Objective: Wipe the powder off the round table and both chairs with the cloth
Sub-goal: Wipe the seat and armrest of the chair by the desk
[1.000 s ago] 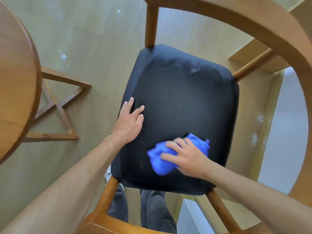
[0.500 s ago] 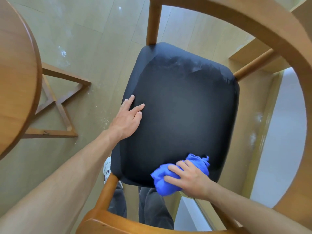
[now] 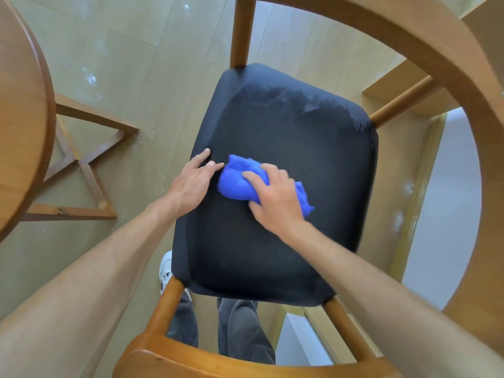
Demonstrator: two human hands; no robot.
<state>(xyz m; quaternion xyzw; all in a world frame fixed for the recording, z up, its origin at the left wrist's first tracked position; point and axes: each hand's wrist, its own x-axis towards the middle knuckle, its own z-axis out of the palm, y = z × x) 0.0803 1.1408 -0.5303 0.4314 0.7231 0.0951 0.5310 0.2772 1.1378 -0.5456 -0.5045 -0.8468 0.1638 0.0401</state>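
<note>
I look straight down on a wooden chair with a black padded seat (image 3: 294,148). A faint streak of white powder (image 3: 305,100) lies along the seat's far edge. My right hand (image 3: 275,197) presses a bunched blue cloth (image 3: 237,181) onto the middle-left of the seat. At the seat's left edge my left hand (image 3: 192,181) rests flat with fingers spread, its fingertips almost touching the cloth. The round wooden table (image 3: 19,110) shows at the far left.
The chair's curved wooden backrest (image 3: 409,42) arcs over the top and right, and its rail (image 3: 218,361) crosses the bottom. The table's wooden cross base (image 3: 81,165) stands on the floor at left. White powder specks (image 3: 90,77) dot the floor. My legs and a shoe (image 3: 165,268) show below.
My right hand has swept the cloth from the seat's near edge up and left to the middle of the seat. My left hand has stayed at the left edge.
</note>
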